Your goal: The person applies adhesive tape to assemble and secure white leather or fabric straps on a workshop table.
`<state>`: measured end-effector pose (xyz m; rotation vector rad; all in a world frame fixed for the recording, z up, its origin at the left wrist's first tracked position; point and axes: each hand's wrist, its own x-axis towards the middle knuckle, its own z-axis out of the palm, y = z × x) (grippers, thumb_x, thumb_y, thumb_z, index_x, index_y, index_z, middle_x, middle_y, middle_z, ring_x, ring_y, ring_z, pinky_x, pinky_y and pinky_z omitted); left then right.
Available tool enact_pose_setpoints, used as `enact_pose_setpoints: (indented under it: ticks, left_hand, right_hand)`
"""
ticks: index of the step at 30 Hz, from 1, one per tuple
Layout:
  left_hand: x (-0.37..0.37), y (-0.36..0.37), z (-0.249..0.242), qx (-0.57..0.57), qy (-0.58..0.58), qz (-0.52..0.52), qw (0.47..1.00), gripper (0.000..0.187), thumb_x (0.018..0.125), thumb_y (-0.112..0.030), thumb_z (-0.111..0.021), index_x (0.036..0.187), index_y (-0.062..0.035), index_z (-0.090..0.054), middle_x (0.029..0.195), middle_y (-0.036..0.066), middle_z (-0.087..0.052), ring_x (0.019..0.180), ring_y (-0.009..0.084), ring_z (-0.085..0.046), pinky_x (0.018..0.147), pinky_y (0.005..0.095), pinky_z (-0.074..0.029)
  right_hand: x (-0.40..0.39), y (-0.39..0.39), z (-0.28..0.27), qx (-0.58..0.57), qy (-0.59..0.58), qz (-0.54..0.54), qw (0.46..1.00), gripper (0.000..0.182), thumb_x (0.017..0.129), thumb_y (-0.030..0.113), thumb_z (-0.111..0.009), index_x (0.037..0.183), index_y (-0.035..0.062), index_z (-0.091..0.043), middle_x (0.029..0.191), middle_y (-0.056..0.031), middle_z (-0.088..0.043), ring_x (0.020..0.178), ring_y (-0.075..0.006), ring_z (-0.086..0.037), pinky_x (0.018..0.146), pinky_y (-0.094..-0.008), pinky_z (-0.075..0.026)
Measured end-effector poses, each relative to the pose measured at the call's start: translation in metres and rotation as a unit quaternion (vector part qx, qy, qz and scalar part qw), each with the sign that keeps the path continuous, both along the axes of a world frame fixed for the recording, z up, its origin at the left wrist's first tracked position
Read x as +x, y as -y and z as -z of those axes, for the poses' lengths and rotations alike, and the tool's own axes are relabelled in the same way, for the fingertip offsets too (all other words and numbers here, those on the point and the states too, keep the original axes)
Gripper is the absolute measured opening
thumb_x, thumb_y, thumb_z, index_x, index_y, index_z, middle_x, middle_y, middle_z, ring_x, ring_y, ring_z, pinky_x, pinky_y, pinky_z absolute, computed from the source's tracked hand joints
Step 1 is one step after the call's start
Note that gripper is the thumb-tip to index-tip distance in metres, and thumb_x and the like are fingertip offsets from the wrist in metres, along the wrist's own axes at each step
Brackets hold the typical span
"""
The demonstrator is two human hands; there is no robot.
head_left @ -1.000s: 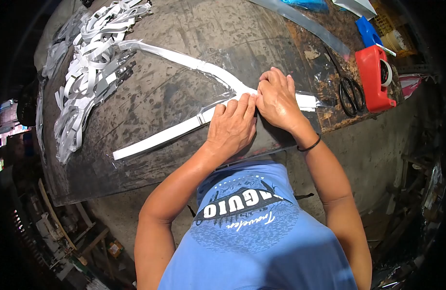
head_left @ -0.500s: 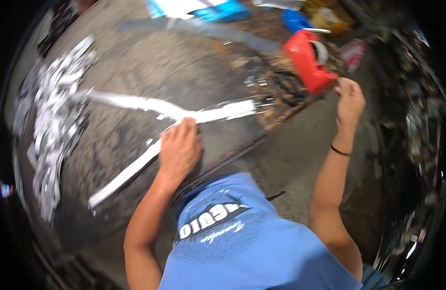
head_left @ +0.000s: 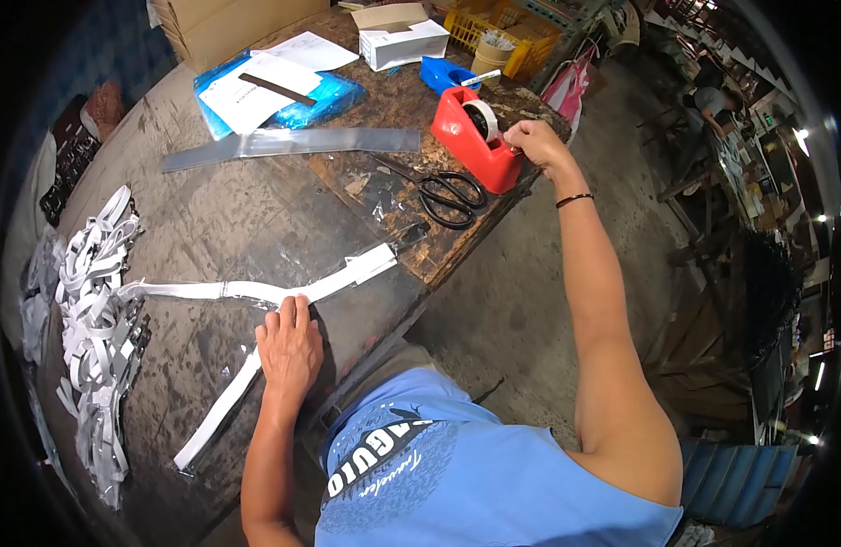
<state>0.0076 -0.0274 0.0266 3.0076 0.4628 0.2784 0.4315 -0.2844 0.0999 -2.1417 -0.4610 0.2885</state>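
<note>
My left hand lies flat, fingers together, pressing a white strap in a clear plastic sleeve onto the dark worktable. The strap forks into a Y under the hand. My right hand is stretched out to the red tape dispenser at the table's far right edge, fingers pinched at its front by the tape roll.
Black scissors lie beside the dispenser. A long clear plastic strip crosses the table. A pile of white straps sits at the left. Papers on a blue bag, a blue dispenser, a yellow crate and boxes stand behind.
My right hand left the strap and reached right to the red tape dispenser. My left hand stayed pressing the strap. My head turned, bringing the table's far end into view.
</note>
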Motion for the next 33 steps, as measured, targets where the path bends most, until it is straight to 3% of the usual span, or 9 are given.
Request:
enact_pose_setpoints:
  ticks: [3,6,8,9,11,23,33]
  left_hand:
    - [0.000,-0.002,0.005,0.021,0.015,0.010,1.000,0.049,0.083,-0.016,-0.062,0.129,-0.0030,-0.051,0.122,0.013,-0.055,0.096,0.0298,-0.052,0.078,0.0421,-0.039]
    - [-0.001,-0.002,0.006,0.038,0.026,0.016,0.999,0.049,0.082,-0.016,-0.063,0.128,-0.0027,-0.051,0.121,0.012,-0.055,0.094,0.0286,-0.052,0.075,0.0404,-0.038]
    - [0.000,-0.001,0.005,0.035,0.023,0.012,0.999,0.049,0.082,-0.015,-0.063,0.128,-0.0026,-0.051,0.121,0.012,-0.055,0.095,0.0288,-0.052,0.076,0.0404,-0.038]
    - [0.000,-0.001,0.004,0.031,0.022,0.012,0.999,0.049,0.081,-0.015,-0.063,0.128,-0.0026,-0.051,0.121,0.012,-0.055,0.095,0.0287,-0.052,0.076,0.0405,-0.038]
    - [-0.001,-0.001,0.003,0.027,0.018,0.011,0.999,0.050,0.081,-0.014,-0.064,0.128,-0.0025,-0.052,0.121,0.012,-0.055,0.095,0.0287,-0.052,0.076,0.0405,-0.038]
    - [-0.001,-0.001,0.001,0.023,0.037,0.019,0.999,0.051,0.080,-0.012,-0.064,0.128,-0.0021,-0.052,0.120,0.012,-0.055,0.093,0.0286,-0.052,0.075,0.0405,-0.038]
    - [0.000,-0.003,0.001,0.025,0.039,0.023,0.999,0.051,0.079,-0.013,-0.064,0.127,-0.0029,-0.052,0.115,0.011,-0.055,0.092,0.0280,-0.052,0.074,0.0406,-0.037]
  right_hand:
    - [-0.006,-0.006,-0.016,-0.055,0.066,0.020,0.996,0.020,0.087,0.017,-0.065,0.086,-0.0021,-0.067,0.080,-0.0080,-0.068,0.074,-0.0139,-0.060,0.068,-0.0304,-0.047]
    - [-0.012,0.002,-0.016,-0.111,0.095,0.024,0.989,0.019,0.089,0.015,-0.066,0.099,-0.0009,-0.063,0.077,-0.0041,-0.064,0.070,-0.0133,-0.057,0.063,-0.0302,-0.045]
    - [-0.018,0.014,-0.002,0.052,0.052,0.072,0.995,0.035,0.085,0.011,-0.068,0.116,-0.0001,-0.057,0.081,-0.0063,-0.064,0.073,-0.0143,-0.060,0.063,-0.0298,-0.047]
    - [-0.026,0.016,-0.003,0.052,0.052,0.072,0.995,0.035,0.085,0.011,-0.068,0.116,-0.0001,-0.057,0.081,-0.0063,-0.064,0.073,-0.0143,-0.060,0.063,-0.0298,-0.047]
    - [-0.042,0.021,-0.005,0.118,-0.056,0.106,0.986,0.049,0.088,0.011,-0.069,0.131,0.0050,-0.046,0.079,-0.0022,-0.061,0.068,-0.0086,-0.055,0.061,-0.0252,-0.048]
    - [-0.049,0.027,0.019,0.240,-0.080,0.119,0.960,0.052,0.086,0.008,-0.067,0.132,0.0038,-0.043,0.083,-0.0026,-0.059,0.072,-0.0097,-0.057,0.066,-0.0281,-0.052]
    - [-0.047,0.029,0.035,0.241,-0.088,0.098,0.962,0.053,0.089,0.013,-0.068,0.134,0.0053,-0.041,0.087,-0.0028,-0.060,0.074,-0.0115,-0.057,0.067,-0.0281,-0.051]
